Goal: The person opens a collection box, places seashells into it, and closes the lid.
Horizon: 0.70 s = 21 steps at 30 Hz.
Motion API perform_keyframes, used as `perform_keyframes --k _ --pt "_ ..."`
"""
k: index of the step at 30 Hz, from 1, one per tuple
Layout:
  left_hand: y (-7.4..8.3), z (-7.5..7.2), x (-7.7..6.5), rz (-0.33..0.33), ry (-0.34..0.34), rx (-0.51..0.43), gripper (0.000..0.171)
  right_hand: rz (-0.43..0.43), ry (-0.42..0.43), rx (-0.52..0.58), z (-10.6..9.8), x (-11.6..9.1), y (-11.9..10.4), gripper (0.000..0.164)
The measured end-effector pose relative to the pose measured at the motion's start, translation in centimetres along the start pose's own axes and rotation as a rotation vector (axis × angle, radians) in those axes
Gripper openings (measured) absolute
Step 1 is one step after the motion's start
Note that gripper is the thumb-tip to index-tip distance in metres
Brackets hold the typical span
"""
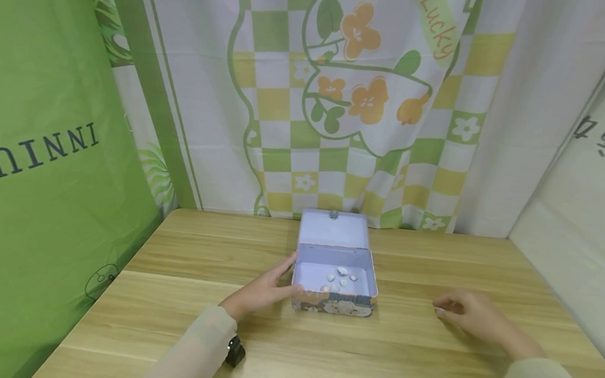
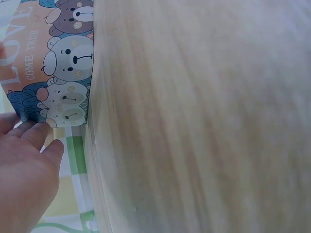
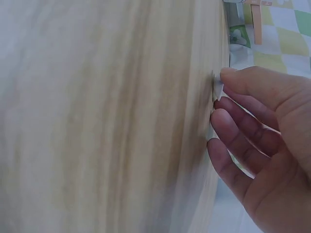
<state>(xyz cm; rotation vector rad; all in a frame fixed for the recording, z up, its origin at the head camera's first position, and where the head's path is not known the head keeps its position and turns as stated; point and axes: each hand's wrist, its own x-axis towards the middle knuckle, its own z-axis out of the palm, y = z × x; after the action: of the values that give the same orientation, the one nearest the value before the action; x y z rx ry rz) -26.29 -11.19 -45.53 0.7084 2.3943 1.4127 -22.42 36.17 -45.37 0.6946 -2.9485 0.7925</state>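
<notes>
Centrally on the pale wood-grain table (image 1: pixel 427 362) sits a rectangular tin (image 1: pixel 333 293), hinged lid up, bear cartoons printed on its front. Small whitish shells (image 1: pixel 339 277) lie on its smooth lilac floor. Left hand (image 1: pixel 264 290): fingers straight, flat against the tin's left wall. Right hand (image 1: pixel 470 314): well right of the tin, thumb and forefinger pinching a small pale shell-like bit (image 3: pixel 217 88); too small to identify.
</notes>
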Motion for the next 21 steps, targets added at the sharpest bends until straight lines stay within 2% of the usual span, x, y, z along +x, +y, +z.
perform_keyframes --k 11,21 --pt "0.13 0.04 -0.12 0.009 -0.003 0.006 0.09 0.046 -0.005 0.021 0.09 -0.17 -0.33 0.023" --pt "0.15 -0.02 -0.18 -0.004 -0.008 -0.016 0.09 0.025 0.009 -0.027 0.27 0.08 -0.42 0.018"
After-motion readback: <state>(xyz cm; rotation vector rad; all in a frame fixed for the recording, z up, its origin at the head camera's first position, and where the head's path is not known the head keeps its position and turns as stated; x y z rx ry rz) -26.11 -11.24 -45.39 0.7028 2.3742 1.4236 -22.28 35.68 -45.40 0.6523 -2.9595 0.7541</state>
